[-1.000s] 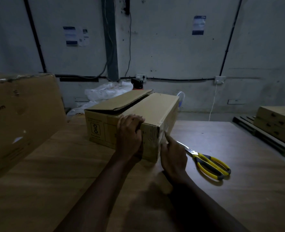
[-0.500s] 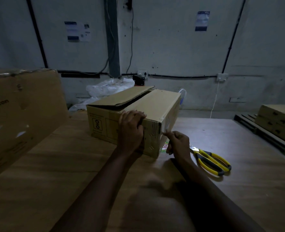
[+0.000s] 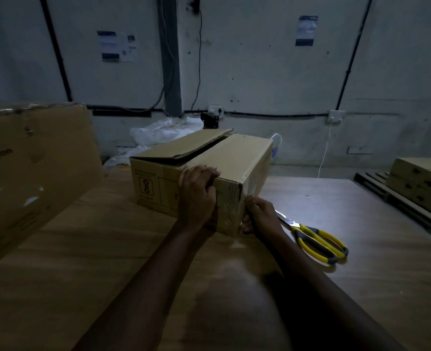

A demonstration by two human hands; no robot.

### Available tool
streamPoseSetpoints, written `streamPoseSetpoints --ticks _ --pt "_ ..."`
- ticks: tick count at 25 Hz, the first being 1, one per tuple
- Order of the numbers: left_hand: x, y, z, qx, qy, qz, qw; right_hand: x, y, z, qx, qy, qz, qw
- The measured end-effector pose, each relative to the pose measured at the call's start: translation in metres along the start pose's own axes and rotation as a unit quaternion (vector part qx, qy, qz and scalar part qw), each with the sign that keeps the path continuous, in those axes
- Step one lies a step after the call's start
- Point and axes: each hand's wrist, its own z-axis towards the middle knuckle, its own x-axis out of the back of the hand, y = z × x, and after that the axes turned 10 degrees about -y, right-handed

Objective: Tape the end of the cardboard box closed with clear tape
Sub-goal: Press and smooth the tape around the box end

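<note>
A brown cardboard box (image 3: pixel 234 158) lies on the wooden table (image 3: pixel 83 262), one corner turned toward me. Its top flap at the far left stands slightly raised. My left hand (image 3: pixel 196 196) lies against the near end face, fingers hooked over the top edge. Glossy clear tape (image 3: pixel 228 206) shows on that face, right of the hand. My right hand (image 3: pixel 262 216) is at the box's near right corner, fingers curled and pinched on the tape where it wraps the edge. No tape roll is visible.
Yellow-handled scissors (image 3: pixel 318 241) lie on the table just right of my right hand. A large cardboard box (image 3: pixel 32 168) stands at the left. Stacked flat boxes (image 3: pixel 419 183) sit on a pallet at the far right. A plastic bag (image 3: pixel 164 130) lies behind the box.
My right hand rose from the table by the box's lower corner to the corner edge and curled its fingers there. My left hand stayed on the end face.
</note>
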Motion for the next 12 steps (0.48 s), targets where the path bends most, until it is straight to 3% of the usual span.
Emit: streamPoseSetpoints --ticks 3,7,12 --pt "0.000 0.000 0.001 0.001 -0.003 0.000 1.000 0.004 -0.003 0.001 -0.010 -0.057 -0.012 0.998" --pt "0.000 -0.001 0.002 -0.007 -0.001 -0.005 1.000 -0.001 -0.001 0.000 0.002 0.007 -0.047 0.999" --pt "0.001 -0.003 0.002 -0.004 -0.001 -0.019 1.000 -0.010 -0.010 -0.009 0.114 0.041 -0.175 0.977"
